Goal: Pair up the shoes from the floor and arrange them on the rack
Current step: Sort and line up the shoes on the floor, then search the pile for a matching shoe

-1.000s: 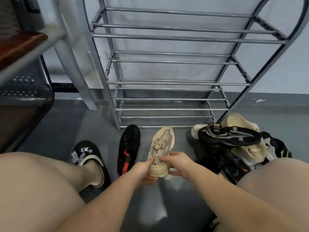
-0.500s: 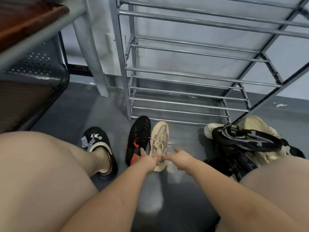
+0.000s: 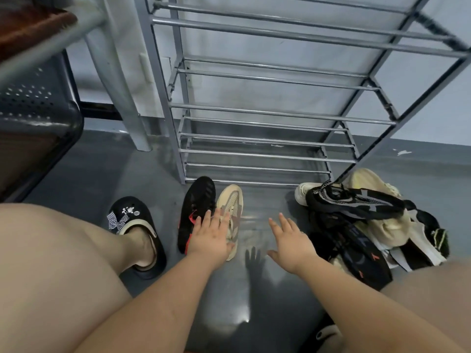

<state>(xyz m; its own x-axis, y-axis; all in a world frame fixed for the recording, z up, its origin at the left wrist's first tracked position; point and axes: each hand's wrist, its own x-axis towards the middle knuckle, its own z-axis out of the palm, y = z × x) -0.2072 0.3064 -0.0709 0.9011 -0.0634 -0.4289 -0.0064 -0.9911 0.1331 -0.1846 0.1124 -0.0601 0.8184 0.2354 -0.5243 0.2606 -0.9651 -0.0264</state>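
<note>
Clog [image 3: 137,233]: black, bow charm on top, worn on the person's left foot, left of the other shoes.
Black shoe [image 3: 196,210]: red accents, lay on the floor [image 3: 102,174], toe toward the rack [image 3: 267,110].
Beige shoe [image 3: 230,207]: touched the black shoe's right side, parallel to it.
Left hand [image 3: 210,235]: fingers straight, spread over both shoes, gripping nothing; contact uncertain.
Right hand [image 3: 290,238]: fingers relaxed, empty, above bare floor.
Shoe pile [image 3: 369,220]: jumbled at the rack's right foot.
</note>
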